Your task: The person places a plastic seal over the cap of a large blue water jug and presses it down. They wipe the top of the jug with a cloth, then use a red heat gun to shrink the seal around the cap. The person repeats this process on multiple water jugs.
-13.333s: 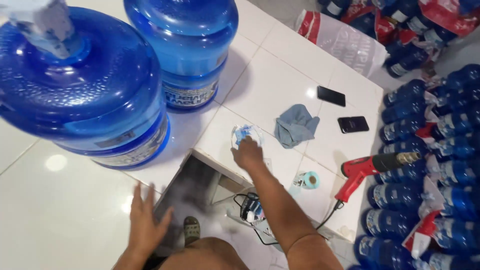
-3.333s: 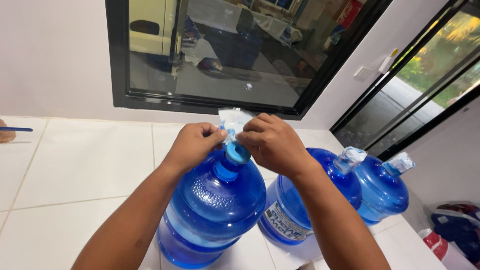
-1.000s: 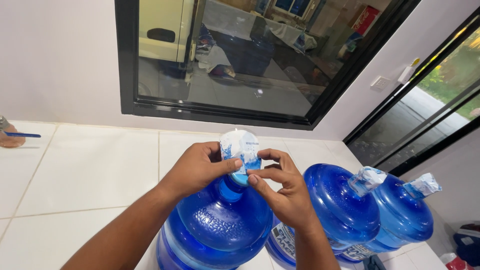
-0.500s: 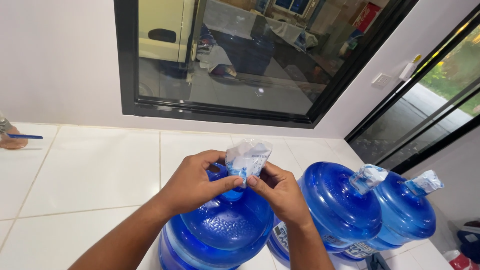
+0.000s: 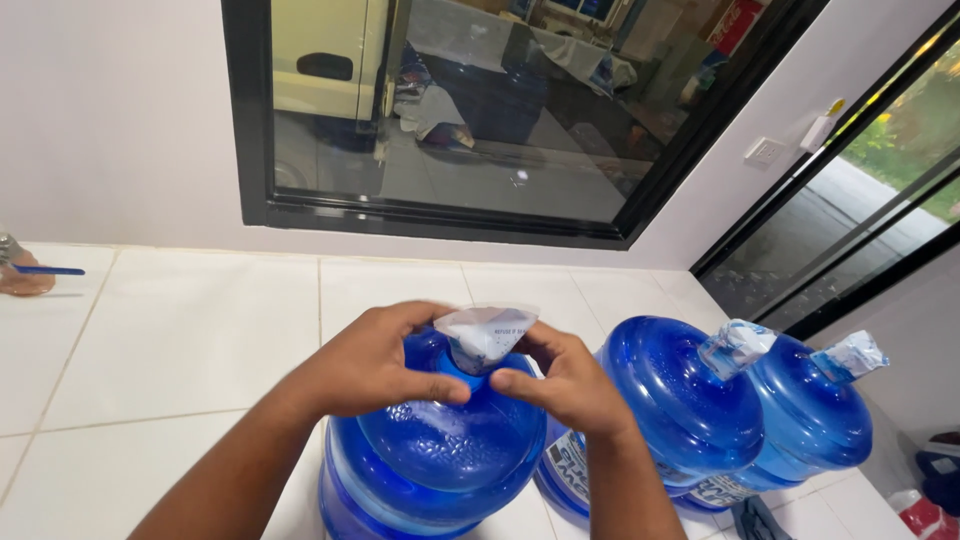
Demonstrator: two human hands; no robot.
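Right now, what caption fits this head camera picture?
Both hands, left hand and right hand, press a plastic seal onto a blue water jug.

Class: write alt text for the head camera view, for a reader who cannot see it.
Two hands, left hand and right hand, press a clear plastic seal over the neck of a blue water jug. Two more sealed blue jugs stand to the right on white tiles, below a dark window.

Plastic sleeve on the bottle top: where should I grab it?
Probably by its lower edge, from both sides at once. The sleeve stands upright over the bottle neck, so the left hand and right hand pinch it from opposite sides, fingertips low, which should keep the pull even.
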